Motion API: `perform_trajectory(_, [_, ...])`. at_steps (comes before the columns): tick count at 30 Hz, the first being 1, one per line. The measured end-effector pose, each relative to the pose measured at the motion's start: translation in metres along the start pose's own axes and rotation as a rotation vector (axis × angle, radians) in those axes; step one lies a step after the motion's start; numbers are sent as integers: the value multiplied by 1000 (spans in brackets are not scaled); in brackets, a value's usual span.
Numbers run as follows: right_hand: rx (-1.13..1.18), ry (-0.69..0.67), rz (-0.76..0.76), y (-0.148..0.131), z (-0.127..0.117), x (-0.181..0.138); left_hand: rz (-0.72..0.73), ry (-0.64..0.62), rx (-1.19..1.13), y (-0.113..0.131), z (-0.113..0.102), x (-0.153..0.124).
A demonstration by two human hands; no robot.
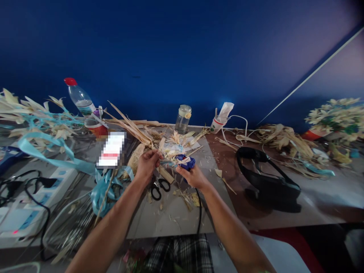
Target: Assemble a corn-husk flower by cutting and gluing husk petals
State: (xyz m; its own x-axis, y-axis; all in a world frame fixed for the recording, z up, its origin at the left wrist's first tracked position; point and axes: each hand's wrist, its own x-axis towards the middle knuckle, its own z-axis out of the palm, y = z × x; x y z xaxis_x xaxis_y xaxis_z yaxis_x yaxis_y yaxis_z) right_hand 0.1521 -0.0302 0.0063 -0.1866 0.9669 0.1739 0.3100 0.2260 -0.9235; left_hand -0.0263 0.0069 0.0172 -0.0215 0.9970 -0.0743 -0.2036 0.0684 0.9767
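My left hand [147, 163] is closed, pinching a small bundle of pale dried-leaf strips [167, 148] held above the table. My right hand [192, 175] grips a blue glue gun [186, 162] with its nozzle pointed left at that bundle; its black cord [199, 212] hangs down toward my lap. Black-handled scissors [159, 188] lie on the grey table [176, 216] just below my hands. Loose leaf scraps are scattered around them.
A light-blue ribbon [105, 187] tangles at the left beside a white power strip [25, 212] with black cables. At the back stand a red-capped bottle [79, 98], a glass jar [182, 119] and a paper cup [217, 124]. A black bag [270, 182] lies at the right.
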Motion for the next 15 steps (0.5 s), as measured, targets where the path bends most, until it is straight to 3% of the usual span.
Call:
perform_trajectory(6, [96, 96, 66, 9, -8, -1, -32, -9, -112, -9, -3, 5])
perform_trajectory(15, [-513, 225, 20, -5, -29, 0, -85, -100, -219, -2, -3, 2])
